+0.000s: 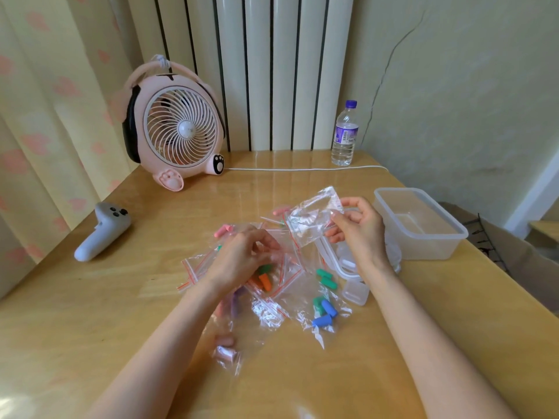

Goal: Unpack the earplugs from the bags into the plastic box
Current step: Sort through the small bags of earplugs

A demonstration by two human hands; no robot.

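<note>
Here the right hand (pixel 360 231) pinches a small clear plastic zip bag (pixel 313 220) by one edge, the bag's long axis slanting up and away from the fingertips; its contents are hard to make out. The left hand (pixel 242 258) curls down into a pile of clear red-striped zip bags (pixel 272 300); whether it grips one cannot be told. It half hides an orange foam earplug (pixel 265 282), which lies lengthwise toward the person. Bagged blue foam earplugs (pixel 325 313) lie between the forearms. The clear rectangular plastic box (pixel 419 228) stands just outside the right hand on the wooden worktop (pixel 151 297).
</note>
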